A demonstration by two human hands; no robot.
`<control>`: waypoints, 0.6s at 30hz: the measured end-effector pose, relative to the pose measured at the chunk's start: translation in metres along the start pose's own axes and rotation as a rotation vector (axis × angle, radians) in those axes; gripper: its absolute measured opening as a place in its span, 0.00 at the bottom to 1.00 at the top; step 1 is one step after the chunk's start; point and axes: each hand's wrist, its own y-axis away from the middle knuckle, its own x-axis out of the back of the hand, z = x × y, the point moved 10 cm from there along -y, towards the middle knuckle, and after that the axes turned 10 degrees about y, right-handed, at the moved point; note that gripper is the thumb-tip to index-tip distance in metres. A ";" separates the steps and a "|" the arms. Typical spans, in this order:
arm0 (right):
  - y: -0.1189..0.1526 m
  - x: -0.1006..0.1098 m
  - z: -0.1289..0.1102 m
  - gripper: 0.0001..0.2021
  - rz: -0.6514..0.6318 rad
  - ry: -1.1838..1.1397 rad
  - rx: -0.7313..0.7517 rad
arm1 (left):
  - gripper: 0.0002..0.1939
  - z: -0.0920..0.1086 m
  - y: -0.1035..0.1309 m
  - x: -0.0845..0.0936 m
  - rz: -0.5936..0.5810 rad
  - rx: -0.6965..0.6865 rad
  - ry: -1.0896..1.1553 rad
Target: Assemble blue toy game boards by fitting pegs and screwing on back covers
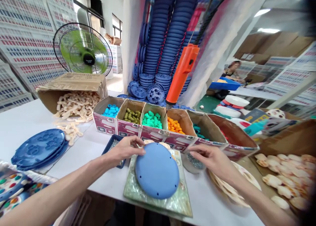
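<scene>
A blue oval plastic cover (158,171), with small dark holes near its rim, lies on a board wrapped in clear film (185,201). At the cover's upper left edge is my left hand (129,147), its thumb and fingers closed against the rim. Cream parts (165,145) peek out from behind the cover. My right hand (211,156) is over a small clear tub of screws (195,161), fingertips pinched together; whatever they hold is too small to make out. Behind my left hand stands a dark blue tray of small metal pieces (113,143). An orange electric screwdriver (182,74) hangs above the bins, bit downward.
Cardboard bins (153,133) hold coloured plastic pieces. Blue oval plates (39,147) lie at left, near a box of cream parts (76,104) and a fan (84,51). Cream discs (247,176) and a carton of cream pieces (288,173) stand right. A person (233,71) sits beyond.
</scene>
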 end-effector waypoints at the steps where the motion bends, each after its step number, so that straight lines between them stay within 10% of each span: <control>1: -0.001 -0.001 0.004 0.17 0.001 0.147 0.034 | 0.13 0.001 0.005 0.009 0.012 -0.021 -0.094; 6: -0.013 -0.031 0.018 0.16 -0.160 0.787 0.049 | 0.07 -0.017 0.026 0.047 0.050 -0.050 -0.564; 18: -0.011 -0.041 0.025 0.13 -0.137 0.791 -0.008 | 0.11 -0.042 0.026 0.043 -0.011 -0.063 -0.791</control>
